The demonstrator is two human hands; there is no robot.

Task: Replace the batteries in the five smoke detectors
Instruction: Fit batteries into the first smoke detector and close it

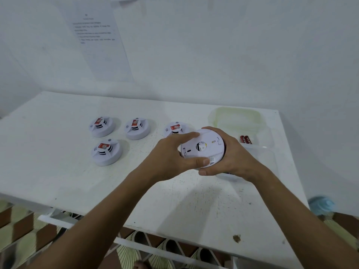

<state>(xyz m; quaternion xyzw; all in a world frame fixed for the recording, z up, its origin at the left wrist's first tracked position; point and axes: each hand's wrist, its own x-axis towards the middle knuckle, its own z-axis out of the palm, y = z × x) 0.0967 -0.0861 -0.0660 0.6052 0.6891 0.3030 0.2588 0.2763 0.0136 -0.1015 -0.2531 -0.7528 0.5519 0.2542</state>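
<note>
Over the table's [136, 191] near right I grasp a smoke detector [202, 147] underside-up, left hand [174, 156] and right hand [231, 158] curled round its rim; light, rigid, smooth plastic, best gripped there

I seem to be looking at a plain room in a home or small workspace: a scuffed white table [81, 177] stands against bare white walls [233, 55], with a printed sheet of paper [99, 43] stuck up above it. Below the table edge I see a patterned tile floor [21, 230] in brown and cream.
</note>
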